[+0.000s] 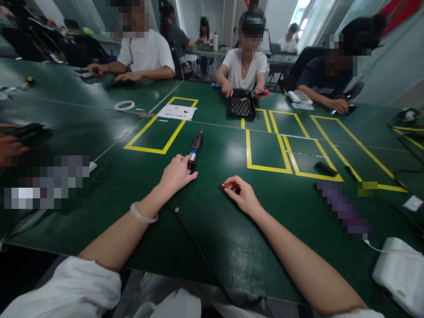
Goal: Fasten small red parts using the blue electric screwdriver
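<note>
My left hand (177, 176), with a pale bangle at the wrist, is closed about the rear end of a dark electric screwdriver (195, 148). The tool has a blue and silver band, and its thin bit points away from me. A black cord (192, 236) runs from near that hand toward the table's front edge. To the right, my right hand (244, 195) pinches a small red and dark piece (223, 186) between thumb and fingers, low over the green table (212, 229). Its exact kind is too small to make out.
Yellow tape rectangles (269, 168) mark the table. Beyond lie a paper sheet (177, 112), a tape roll (124, 106) and a black tray (241, 112) before a person in white. A white charger-like box (399, 276) stands at the near right. Other people sit around the table.
</note>
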The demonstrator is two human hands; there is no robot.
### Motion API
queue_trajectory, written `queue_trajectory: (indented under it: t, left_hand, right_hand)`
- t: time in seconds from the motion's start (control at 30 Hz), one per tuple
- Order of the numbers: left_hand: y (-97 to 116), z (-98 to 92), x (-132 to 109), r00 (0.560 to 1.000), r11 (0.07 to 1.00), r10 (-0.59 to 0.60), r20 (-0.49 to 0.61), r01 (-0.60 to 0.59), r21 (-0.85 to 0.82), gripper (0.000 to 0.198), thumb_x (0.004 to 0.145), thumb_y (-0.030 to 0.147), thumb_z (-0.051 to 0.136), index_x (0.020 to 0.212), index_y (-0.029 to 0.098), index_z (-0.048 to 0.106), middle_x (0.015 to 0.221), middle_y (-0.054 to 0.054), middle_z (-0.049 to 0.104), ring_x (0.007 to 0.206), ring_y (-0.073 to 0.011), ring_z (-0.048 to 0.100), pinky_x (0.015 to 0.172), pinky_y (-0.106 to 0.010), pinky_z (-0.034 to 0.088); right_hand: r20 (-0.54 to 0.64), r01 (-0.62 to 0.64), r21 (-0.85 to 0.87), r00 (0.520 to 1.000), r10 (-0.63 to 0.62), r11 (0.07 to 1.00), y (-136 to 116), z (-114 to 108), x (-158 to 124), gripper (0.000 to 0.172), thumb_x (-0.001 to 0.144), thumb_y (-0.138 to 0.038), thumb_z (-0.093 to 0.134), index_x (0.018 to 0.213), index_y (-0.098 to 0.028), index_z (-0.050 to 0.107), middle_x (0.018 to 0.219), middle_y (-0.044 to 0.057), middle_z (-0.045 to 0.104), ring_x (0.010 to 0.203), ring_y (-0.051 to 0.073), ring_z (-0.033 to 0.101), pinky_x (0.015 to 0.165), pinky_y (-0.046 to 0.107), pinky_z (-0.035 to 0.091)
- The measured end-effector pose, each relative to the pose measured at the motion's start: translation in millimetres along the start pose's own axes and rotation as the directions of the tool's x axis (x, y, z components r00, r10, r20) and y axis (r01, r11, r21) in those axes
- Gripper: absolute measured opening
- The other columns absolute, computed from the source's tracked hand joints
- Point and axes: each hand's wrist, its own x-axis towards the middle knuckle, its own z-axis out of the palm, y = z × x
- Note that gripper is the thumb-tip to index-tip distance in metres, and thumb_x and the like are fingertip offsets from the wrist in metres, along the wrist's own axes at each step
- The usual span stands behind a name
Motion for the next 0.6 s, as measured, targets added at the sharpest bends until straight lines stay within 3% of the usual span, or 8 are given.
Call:
queue_trajectory:
  t: [0.3,0.6]
  left_hand:
    - [60,3.7,-27,0.971,0.962,0.238,0.011,-0.234,-0.142,0.063,0.083,0.045,0.057,0.137,0.016,0.041,0.117,-0.013,0.052,0.107,-0.0274,0.053,0.084,-0.036,0.05]
    - [77,2.1,-39,0.944,0.926,0.328,0.019,-0.318,-0.202,0.065,0.084,0.038,0.055,0.142,0.016,0.035,0.122,-0.012,0.052,0.109,-0.0265,0.053,0.089,-0.037,0.049]
  right_hand:
    - [-0.044,0.071,-0.116,0.996,-0.077,0.991,0,-1,1,0.005,0.087,-0.018,0.059,0.091,-0.02,0.059,0.088,0.002,0.057,0.075,0.015,0.057,0.067,0.027,0.046]
    - [0.013,0.091,-0.271,0.996,-0.091,0.958,-5,-3,-1,0.004,0.088,-0.018,0.059,0.089,-0.022,0.06,0.093,0.004,0.056,0.088,0.019,0.058,0.078,0.031,0.047]
